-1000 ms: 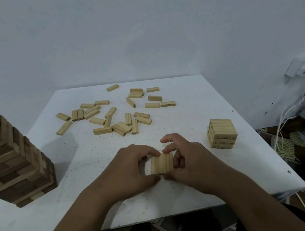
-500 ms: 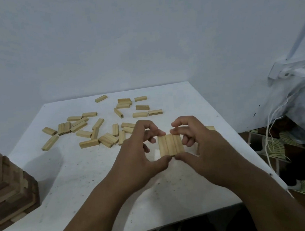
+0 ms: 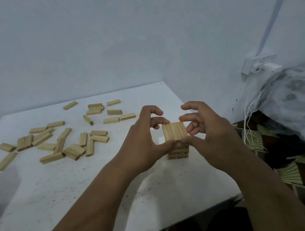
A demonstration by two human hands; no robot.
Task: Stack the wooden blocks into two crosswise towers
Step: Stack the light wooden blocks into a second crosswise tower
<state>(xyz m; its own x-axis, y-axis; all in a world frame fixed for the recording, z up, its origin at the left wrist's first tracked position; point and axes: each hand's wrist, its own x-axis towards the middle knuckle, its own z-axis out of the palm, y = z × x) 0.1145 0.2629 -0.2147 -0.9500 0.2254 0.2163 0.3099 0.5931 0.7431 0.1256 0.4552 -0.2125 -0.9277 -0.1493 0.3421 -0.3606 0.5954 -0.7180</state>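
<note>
Row of blocks: we hold a flat row of three blocks [image 3: 175, 131] side by side between both hands, directly over the small tower near the right edge of the table; we cannot tell whether the row already rests on the tower or sits just above it.
Tower: the tower [image 3: 178, 151] shows several layers below the row, with block ends facing us on the lower layers; its upper part is hidden behind our thumbs.
Left hand: our left hand [image 3: 144, 140] pinches the row, thumb pressed to the near left corner and a fingertip on the far left corner, the other fingers curled above.
Right hand: our right hand [image 3: 209, 131] pinches the same row from the other side, thumb at the near right corner and fingertips on the far right corner, the index finger arched above.
Loose blocks: a scatter of loose blocks [image 3: 66, 137] lies on the left and far part of the table, well apart from the tower, some touching each other, some alone.
Table: the white table [image 3: 77, 183] has dark specks on its top.
Surroundings: a pale wall [image 3: 107, 46] stands behind, with white cords [image 3: 247, 119] hanging at the right and a patterned floor [image 3: 289, 172] below them.
</note>
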